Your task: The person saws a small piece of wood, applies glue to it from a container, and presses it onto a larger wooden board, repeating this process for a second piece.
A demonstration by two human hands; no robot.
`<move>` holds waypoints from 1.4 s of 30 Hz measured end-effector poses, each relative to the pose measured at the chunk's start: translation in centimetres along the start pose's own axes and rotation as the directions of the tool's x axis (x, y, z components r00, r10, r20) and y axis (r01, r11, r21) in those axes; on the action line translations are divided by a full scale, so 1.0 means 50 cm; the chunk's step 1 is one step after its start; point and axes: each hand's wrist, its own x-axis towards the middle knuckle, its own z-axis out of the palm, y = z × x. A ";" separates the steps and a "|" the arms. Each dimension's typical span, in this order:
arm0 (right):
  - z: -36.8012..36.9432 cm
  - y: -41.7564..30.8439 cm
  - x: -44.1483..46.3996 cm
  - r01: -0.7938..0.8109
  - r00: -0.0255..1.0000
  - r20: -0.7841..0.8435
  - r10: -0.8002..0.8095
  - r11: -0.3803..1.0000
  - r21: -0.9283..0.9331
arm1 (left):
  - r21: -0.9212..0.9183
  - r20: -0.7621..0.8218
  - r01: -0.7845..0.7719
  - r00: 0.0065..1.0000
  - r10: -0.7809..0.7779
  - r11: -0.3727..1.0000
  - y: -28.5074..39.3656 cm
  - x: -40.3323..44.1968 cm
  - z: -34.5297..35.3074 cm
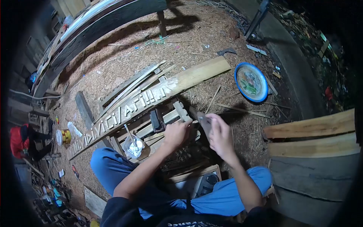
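Note:
My left hand (177, 135) is closed in front of a notched pale wood piece (181, 111); what its fingers hold is hidden. To its right, my right hand (220, 137) is closed on a thin grey flat blade (204, 123), blurred, its exact kind unclear. Beyond both hands lies a long wooden board (202, 74) with raised pale lettering along it. Near my left forearm stands a clear plastic tub (135, 147) of white paste with a stick in it. A dark block-shaped tool (155, 121) rests on the slats just past my left hand.
A blue-rimmed basin (236, 77) sits on the shavings at right. Thick planks (310, 149) lie at the right edge. A yellow can (63, 137) stands left, near a person in red (18, 142). A heavy workbench (102, 32) is at the back.

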 end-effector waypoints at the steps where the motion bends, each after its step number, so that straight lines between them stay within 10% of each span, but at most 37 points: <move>1: 0.015 -0.007 0.008 -0.015 1.000 0.013 0.015 1.000 0.025 | 0.064 0.007 -0.026 1.000 0.025 0.998 0.003 -0.002 -0.005; 4: -0.023 -0.172 -0.001 -0.369 0.923 0.179 0.341 0.916 0.157 | -0.076 -0.117 -0.079 0.991 0.070 0.994 -0.024 0.001 0.018; 8: -0.053 -0.168 -0.023 -0.327 0.941 0.111 0.319 0.942 0.069 | -0.026 -0.176 -0.070 0.982 0.065 0.997 -0.016 -0.005 0.014; 10: -0.004 -0.036 0.003 -0.030 1.000 -0.008 0.030 0.999 -0.036 | 0.015 -0.148 -0.086 0.985 0.088 0.996 -0.008 -0.005 0.006; 18: -0.036 -0.131 -0.025 -0.280 0.958 0.094 0.272 0.956 0.088 | 0.007 -0.084 -0.045 0.995 0.045 0.999 -0.005 -0.004 0.001; 19: -0.020 -0.029 -0.007 -0.023 0.999 0.040 0.024 0.999 -0.026 | 0.046 -0.053 -0.050 0.997 0.053 0.998 -0.005 -0.003 -0.002; 22: 0.000 -0.116 -0.008 0.001 0.995 0.097 0.021 0.975 -0.221 | -0.065 -0.121 -0.048 0.992 0.040 0.997 -0.019 -0.004 0.013; 26: -0.044 -0.217 -0.038 -0.359 0.922 0.103 0.373 0.924 -0.133 | -0.085 -0.074 -0.009 0.997 0.003 0.996 -0.018 -0.002 0.014; 29: 0.006 -0.010 0.004 -0.013 0.999 0.044 0.015 0.999 -0.051 | -0.069 -0.053 -0.029 0.998 0.025 0.997 -0.013 -0.001 0.003; 34: -0.041 -0.239 -0.035 -0.289 0.930 0.211 0.300 0.954 -0.082 | -0.056 -0.126 -0.023 0.992 0.016 0.998 -0.018 0.002 0.019; 38: -0.007 -0.074 -0.003 -0.249 0.966 0.091 0.241 0.965 0.079 | 0.005 -0.059 -0.046 0.997 0.046 0.999 -0.011 0.003 0.005; 42: -0.021 -0.208 -0.017 -0.348 0.922 0.187 0.340 0.938 0.008 | -0.102 -0.103 -0.039 0.994 0.029 0.994 -0.030 0.005 0.021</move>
